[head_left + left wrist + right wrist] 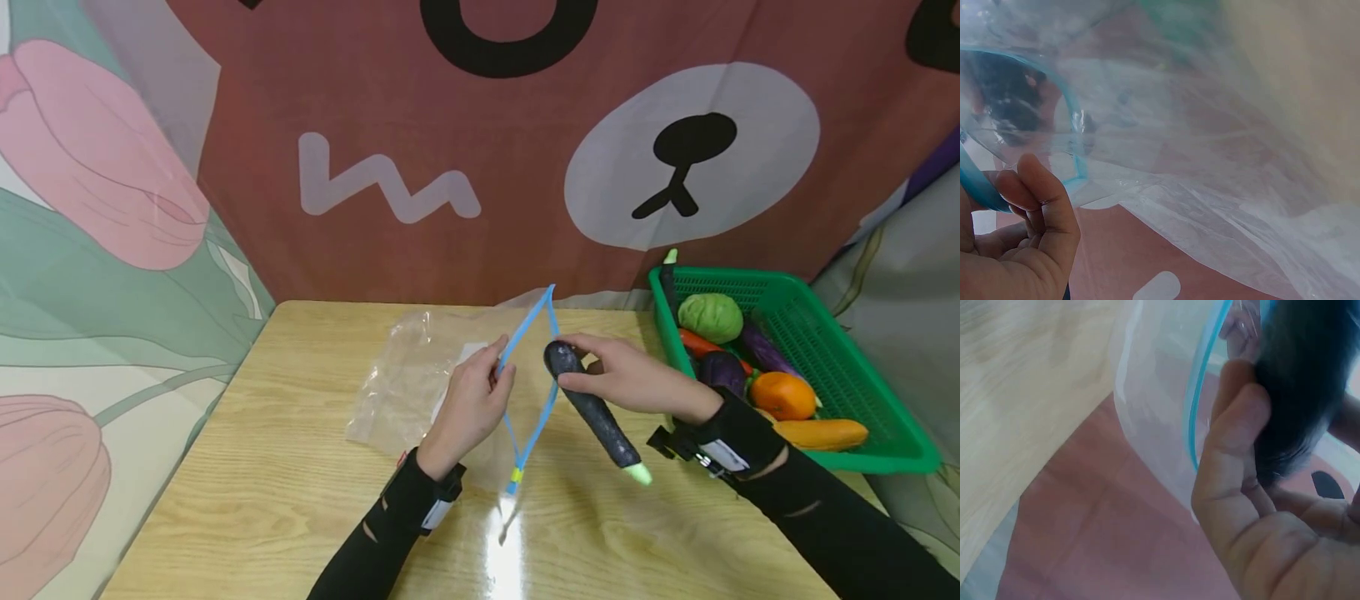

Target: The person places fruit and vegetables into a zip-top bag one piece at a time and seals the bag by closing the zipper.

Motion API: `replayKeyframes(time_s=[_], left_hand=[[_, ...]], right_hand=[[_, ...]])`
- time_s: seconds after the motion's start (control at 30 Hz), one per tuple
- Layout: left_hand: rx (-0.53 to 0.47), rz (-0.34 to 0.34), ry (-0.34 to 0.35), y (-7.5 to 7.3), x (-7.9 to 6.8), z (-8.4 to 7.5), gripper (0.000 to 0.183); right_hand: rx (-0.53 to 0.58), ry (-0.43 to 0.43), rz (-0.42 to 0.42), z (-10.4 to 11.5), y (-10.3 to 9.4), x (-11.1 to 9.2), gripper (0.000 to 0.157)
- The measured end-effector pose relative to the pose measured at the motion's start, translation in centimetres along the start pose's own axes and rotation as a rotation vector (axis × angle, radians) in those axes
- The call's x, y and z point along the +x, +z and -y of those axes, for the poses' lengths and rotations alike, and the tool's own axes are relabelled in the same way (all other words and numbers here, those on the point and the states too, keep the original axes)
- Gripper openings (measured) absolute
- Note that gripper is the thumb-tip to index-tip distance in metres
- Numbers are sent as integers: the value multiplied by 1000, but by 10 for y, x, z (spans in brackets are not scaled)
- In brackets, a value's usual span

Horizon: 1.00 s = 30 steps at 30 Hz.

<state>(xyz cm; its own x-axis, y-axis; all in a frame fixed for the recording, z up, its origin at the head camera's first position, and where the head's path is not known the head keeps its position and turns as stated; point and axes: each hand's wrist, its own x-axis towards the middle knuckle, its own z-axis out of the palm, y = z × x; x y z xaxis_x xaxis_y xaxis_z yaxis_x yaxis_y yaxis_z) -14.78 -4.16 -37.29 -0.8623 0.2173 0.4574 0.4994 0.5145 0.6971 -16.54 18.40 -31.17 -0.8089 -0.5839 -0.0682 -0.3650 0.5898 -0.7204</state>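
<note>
A clear plastic zip bag (405, 375) with a blue-edged mouth lies towards the left over the table. My left hand (471, 400) pinches the blue rim on its left side, and the mouth gapes wide to the right. In the left wrist view, thumb and fingers of the left hand (1029, 231) close on the blue strip. My right hand (622, 371) grips a long dark eggplant (600, 425) with a pale green tip, near its rounded end. That end is at the right edge of the bag's mouth. In the right wrist view the dark eggplant (1304, 381) is blurred.
A green plastic basket (892, 400) stands at the right of the wooden table (262, 467). Inside are a green cabbage (711, 317), an orange fruit (782, 395), a yellow-orange long vegetable (821, 434), purple eggplants (722, 372) and others. A printed cloth (517, 167) hangs behind.
</note>
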Motion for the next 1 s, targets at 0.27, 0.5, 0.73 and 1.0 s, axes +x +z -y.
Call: replayKeyframes(time_s=[0.27,0.5,0.73,1.0], left_hand=[[8,-5,14,1,-1,-1,41],[12,1,19,3,0,-1,40],[36,-23,32,3,-1,-2,39],[36,-13,48,1,-1,-7,38]], right_hand=[[-185,8,101,12,13,16,48],[-321,71,249,32,22,28,34],[-287,98,260,40,28,33,12],[-342,118,169,40,31,39,20]])
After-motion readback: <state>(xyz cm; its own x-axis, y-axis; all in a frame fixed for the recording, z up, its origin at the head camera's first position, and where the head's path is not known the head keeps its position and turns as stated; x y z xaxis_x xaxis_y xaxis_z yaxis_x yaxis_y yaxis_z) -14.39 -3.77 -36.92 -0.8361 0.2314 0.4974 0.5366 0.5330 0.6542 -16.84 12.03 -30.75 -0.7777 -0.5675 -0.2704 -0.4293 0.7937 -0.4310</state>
